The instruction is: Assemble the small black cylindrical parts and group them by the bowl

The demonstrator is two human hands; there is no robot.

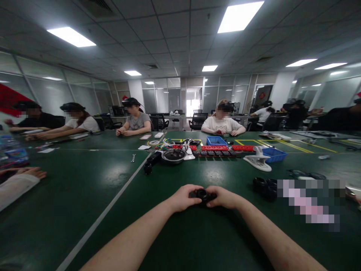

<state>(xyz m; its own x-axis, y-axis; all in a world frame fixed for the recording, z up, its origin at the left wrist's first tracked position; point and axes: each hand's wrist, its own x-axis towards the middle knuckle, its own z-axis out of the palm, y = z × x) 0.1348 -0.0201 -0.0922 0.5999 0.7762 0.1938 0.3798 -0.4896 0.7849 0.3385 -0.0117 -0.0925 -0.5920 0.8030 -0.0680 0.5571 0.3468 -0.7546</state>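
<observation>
Both my hands hold a small black round part low over the green tabletop, in front of me. It has a ring-like hollow facing up, and its exact kind is not clear. My left hand grips its left side between thumb and fingers. From the other side, my right hand closes its fingers on a darker end of the part, which they partly hide. Several similar black round parts stand to the right of my right hand. Another small black part stands farther forward on the left.
Ahead lie a round metal-rimmed unit, a white stand, red strips and blue bins. A small wrench lies left. Co-workers sit around the table; a neighbour's sleeved arm rests at left.
</observation>
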